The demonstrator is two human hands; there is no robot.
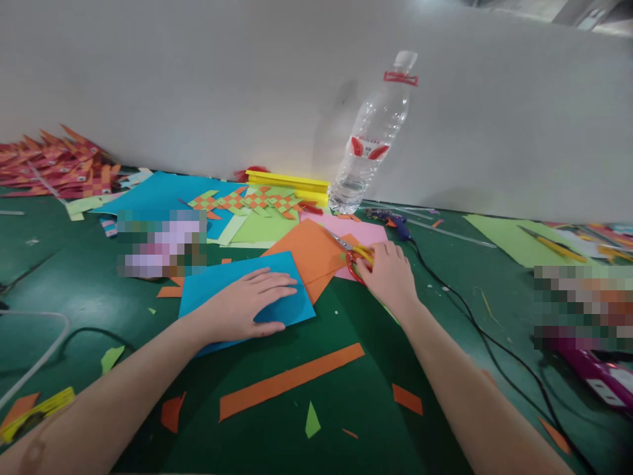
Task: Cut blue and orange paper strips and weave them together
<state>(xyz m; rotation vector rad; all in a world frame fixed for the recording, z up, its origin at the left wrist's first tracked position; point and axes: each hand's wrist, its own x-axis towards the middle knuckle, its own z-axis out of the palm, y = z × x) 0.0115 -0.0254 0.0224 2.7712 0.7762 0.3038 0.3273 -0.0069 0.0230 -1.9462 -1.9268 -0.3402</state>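
My left hand (pixel 252 303) lies flat on a folded sheet of blue paper (pixel 301 307), fingers stretched out and thumb apart. My right hand (pixel 394 277) is closed over the red and yellow handles of a pair of scissors (pixel 343 244), whose blades point up and to the left. Under the scissors are orange paper (pixel 304 244) and a pink sheet (pixel 373 229). A long orange paper strip (pixel 291 379) lies on the table in front of my hands, with a small green scrap (pixel 311 420) nearby.
A clear plastic bottle (pixel 370 132) stands by the wall, tilted in view. Woven paper fish (pixel 247 201) lie at the back, more are piled (pixel 54 161) at far left. A glue gun (pixel 395 221) trails a black cord. A purple power strip (pixel 588 369) sits right.
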